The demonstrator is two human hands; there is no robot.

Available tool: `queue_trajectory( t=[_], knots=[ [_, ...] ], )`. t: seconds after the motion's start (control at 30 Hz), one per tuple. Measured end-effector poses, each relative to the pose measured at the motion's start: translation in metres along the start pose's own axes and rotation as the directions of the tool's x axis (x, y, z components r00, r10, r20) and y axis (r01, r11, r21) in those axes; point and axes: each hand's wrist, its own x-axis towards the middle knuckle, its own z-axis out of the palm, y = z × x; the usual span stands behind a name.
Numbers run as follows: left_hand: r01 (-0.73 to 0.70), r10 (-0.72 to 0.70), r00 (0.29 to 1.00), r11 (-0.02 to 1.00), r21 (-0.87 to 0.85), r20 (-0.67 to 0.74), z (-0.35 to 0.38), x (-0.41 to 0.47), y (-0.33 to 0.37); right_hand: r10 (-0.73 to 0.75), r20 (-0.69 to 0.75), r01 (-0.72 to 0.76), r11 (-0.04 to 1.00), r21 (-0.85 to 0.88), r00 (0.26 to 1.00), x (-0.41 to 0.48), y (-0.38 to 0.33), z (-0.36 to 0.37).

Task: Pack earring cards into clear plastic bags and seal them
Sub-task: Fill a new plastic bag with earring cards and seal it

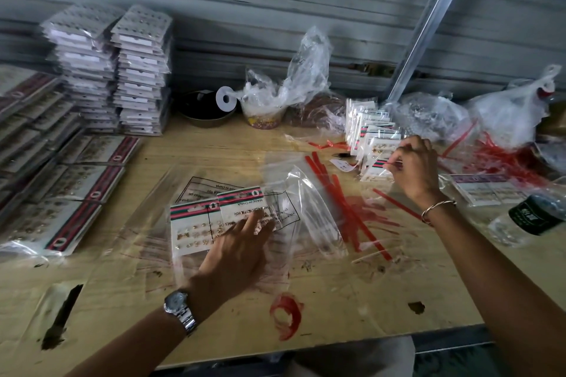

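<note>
Two white earring cards with green and red top stripes lie under a clear plastic bag printed with warning text, at the table's middle. My left hand, wearing a watch, rests flat on the cards and bag, fingers spread. My right hand, with a bracelet on the wrist, pinches a bagged earring card at the front of a leaning row of bagged cards on the right. Red peel strips lie scattered between my hands.
Tall stacks of bagged cards stand at the back left, flat bundles of cards at the left edge. A black bowl, a plastic-lined cup, crumpled bags and a water bottle ring the wooden table.
</note>
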Motion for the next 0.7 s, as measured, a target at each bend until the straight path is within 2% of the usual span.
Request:
queue_trajectory(
  t=[0.1, 0.2, 0.33, 0.4, 0.47, 0.53, 0.63, 0.7],
  knots=[
    [-0.055, 0.056, 0.998, 0.998, 0.013, -0.035, 0.004, 0.002, -0.001, -0.039, 0.045, 0.037, 0.998, 0.041, 0.998, -0.003, 0.008, -0.007],
    [-0.072, 0.072, 0.997, 0.997, 0.032, -0.004, 0.005, 0.004, -0.002, -0.048, 0.06, 0.044, 0.997, 0.063, 0.997, -0.005, 0.01, -0.017],
    [-0.092, 0.093, 0.996, 0.99, 0.108, -0.001, 0.001, 0.007, 0.001, -0.054, -0.067, 0.063, 0.989, 0.135, 0.996, -0.013, 0.008, -0.027],
    [-0.101, 0.105, 0.994, 0.991, 0.09, -0.037, -0.002, 0.008, 0.004, 0.004, -0.088, 0.021, 0.96, 0.28, 0.996, -0.018, 0.005, -0.03],
    [-0.063, 0.064, 0.997, 0.997, 0.049, -0.035, -0.004, 0.009, 0.005, 0.104, -0.02, -0.077, 0.839, 0.539, 0.994, -0.025, -0.005, -0.034],
    [-0.026, 0.026, 0.999, 1.0, -0.01, -0.031, -0.005, 0.012, 0.005, 0.163, 0.105, -0.188, 0.661, 0.726, 0.981, -0.036, -0.019, -0.039],
    [0.008, -0.009, 1.0, 0.997, -0.073, -0.017, -0.004, 0.016, 0.004, 0.161, 0.34, -0.376, 0.361, 0.854, 0.927, -0.06, -0.044, -0.051],
    [0.031, -0.032, 0.999, 0.99, -0.138, -0.005, -0.002, 0.019, 0.001, 0.126, 0.471, -0.487, 0.284, 0.826, 0.873, -0.076, -0.059, -0.058]
  ],
)
